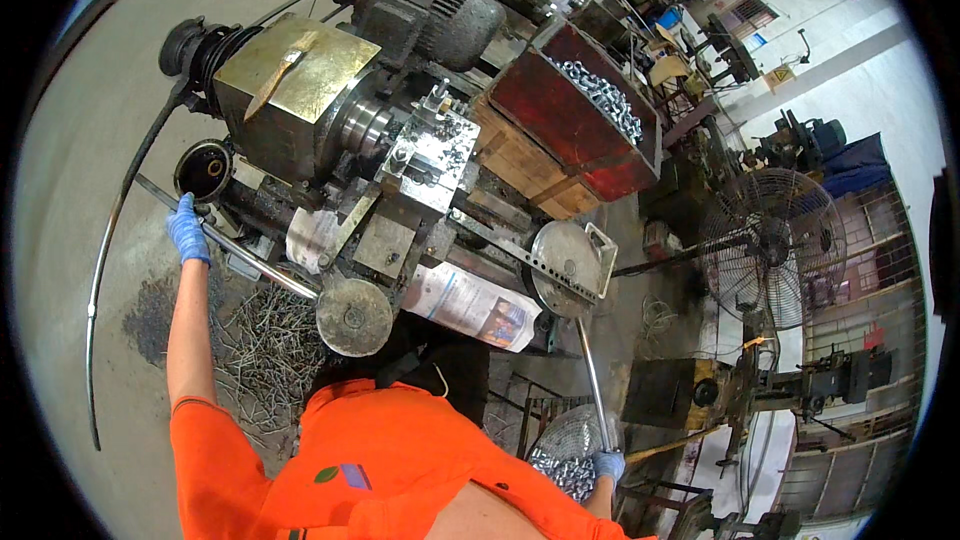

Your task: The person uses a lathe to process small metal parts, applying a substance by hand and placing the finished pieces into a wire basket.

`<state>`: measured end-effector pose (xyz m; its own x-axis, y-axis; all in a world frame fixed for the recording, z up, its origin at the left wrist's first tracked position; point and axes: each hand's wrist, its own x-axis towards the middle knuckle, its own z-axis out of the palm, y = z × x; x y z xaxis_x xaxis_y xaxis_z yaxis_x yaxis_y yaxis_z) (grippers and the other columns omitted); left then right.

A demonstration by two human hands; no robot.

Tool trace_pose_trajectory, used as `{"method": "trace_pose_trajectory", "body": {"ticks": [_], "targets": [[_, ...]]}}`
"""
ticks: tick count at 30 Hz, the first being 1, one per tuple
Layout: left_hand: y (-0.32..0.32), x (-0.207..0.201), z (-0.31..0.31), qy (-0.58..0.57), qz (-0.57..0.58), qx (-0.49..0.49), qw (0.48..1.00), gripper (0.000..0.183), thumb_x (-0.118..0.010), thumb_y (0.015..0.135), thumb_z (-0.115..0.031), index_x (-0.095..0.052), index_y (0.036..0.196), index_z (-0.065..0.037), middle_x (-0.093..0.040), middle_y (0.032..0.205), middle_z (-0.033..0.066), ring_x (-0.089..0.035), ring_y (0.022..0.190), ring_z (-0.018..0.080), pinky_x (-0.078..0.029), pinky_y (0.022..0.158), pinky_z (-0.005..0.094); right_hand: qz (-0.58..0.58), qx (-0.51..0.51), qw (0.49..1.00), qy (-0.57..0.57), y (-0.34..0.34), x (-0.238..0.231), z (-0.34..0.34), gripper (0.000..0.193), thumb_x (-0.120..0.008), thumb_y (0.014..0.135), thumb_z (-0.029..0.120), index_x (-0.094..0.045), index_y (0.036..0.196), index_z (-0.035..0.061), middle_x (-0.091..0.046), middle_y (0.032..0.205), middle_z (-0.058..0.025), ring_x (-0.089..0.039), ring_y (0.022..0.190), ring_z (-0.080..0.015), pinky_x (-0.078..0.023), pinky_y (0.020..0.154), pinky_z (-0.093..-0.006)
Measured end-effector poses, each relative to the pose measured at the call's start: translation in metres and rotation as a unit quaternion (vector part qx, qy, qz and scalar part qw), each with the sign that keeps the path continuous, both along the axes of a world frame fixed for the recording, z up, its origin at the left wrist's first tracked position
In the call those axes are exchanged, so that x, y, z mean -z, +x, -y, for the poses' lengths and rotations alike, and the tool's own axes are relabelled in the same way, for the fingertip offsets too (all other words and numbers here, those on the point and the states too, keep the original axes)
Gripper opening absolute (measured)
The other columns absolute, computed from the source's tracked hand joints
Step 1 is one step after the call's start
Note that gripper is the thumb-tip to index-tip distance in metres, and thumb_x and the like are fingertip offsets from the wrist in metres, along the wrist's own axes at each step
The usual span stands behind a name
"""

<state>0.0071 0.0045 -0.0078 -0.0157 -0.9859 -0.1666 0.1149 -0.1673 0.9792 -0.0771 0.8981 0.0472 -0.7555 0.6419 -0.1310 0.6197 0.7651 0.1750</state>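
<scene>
Blue gloves cover both my hands. My left hand (187,231) is closed round a long steel lever bar (262,268), which slants down to a round metal disc (354,317) at the front of a small lathe. Off to the right, my right hand (608,464) grips the lower end of a second steel lever (592,370), which rises to another round plate (567,265). Between them sits the lathe's spindle (365,127), facing a tool block (432,162) strewn with metal chips. Any workpiece in the spindle is too small to make out.
A red bin (560,100) of small metal parts stands behind the lathe on wood. Below my right hand is a mesh basket (578,424) of similar parts. A brush (272,90) lies on the headstock, before a motor (430,15). Metal shavings (265,355) cover the floor; a fan (772,240) stands right.
</scene>
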Motion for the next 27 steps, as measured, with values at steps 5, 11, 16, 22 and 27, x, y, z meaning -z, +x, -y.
{"method": "trace_pose_trajectory", "body": {"ticks": [5,11,16,22,27], "targets": [[0.000,0.000,-0.002,-0.012,-0.001,-0.005,1.000,0.025,-0.060,0.080,-0.023,-0.058,0.075,0.002,-0.058,0.058,0.0102,-0.052,0.041,0.0168,-0.044,0.040,0.0308,-0.036,-0.029,0.999,0.022,0.007,0.010,-0.015,0.039,-0.061,0.065,0.028,-0.064,0.090,-0.0015,-0.062,0.092,-0.0248,-0.060,0.092,-0.0351,-0.048,0.080,-0.0391],[-0.004,0.000,0.000,-0.013,-0.054,0.007,0.998,0.022,-0.058,0.080,-0.020,-0.058,0.075,0.002,-0.058,0.060,0.0099,-0.053,0.044,0.0169,-0.046,0.042,0.0304,-0.050,-0.078,0.995,0.031,0.008,0.048,-0.059,0.031,-0.062,0.064,0.032,-0.066,0.068,0.0015,-0.063,0.077,-0.0208,-0.063,0.073,-0.0359,-0.050,0.065,-0.0426],[-0.004,-0.010,-0.003,-0.015,-0.057,0.015,0.998,0.021,-0.056,0.080,-0.016,-0.058,0.070,0.002,-0.057,0.059,0.0091,-0.053,0.044,0.0174,-0.045,0.042,0.0299,-0.032,-0.037,0.997,0.053,0.009,0.031,-0.033,0.044,-0.064,0.066,0.041,-0.064,0.072,-0.0026,-0.061,0.080,-0.0260,-0.062,0.081,-0.0378,-0.049,0.073,-0.0431],[-0.009,-0.006,-0.002,-0.020,-0.066,0.013,0.998,0.021,-0.056,0.080,-0.016,-0.059,0.071,0.002,-0.058,0.059,0.0101,-0.053,0.044,0.0183,-0.046,0.042,0.0304,-0.031,0.028,0.999,0.009,0.014,0.014,-0.017,0.050,-0.070,0.062,0.039,-0.063,0.089,-0.0030,-0.060,0.094,-0.0274,-0.059,0.092,-0.0375,-0.047,0.082,-0.0428],[-0.006,0.000,0.006,-0.017,-0.058,0.023,0.998,0.019,-0.056,0.079,-0.015,-0.060,0.073,0.003,-0.059,0.063,0.0097,-0.054,0.048,0.0189,-0.045,0.044,0.0309,-0.018,-0.022,1.000,0.010,0.018,0.040,-0.046,0.047,-0.069,0.062,0.035,-0.063,0.089,-0.0033,-0.060,0.094,-0.0276,-0.059,0.090,-0.0391,-0.047,0.079,-0.0432]]}}
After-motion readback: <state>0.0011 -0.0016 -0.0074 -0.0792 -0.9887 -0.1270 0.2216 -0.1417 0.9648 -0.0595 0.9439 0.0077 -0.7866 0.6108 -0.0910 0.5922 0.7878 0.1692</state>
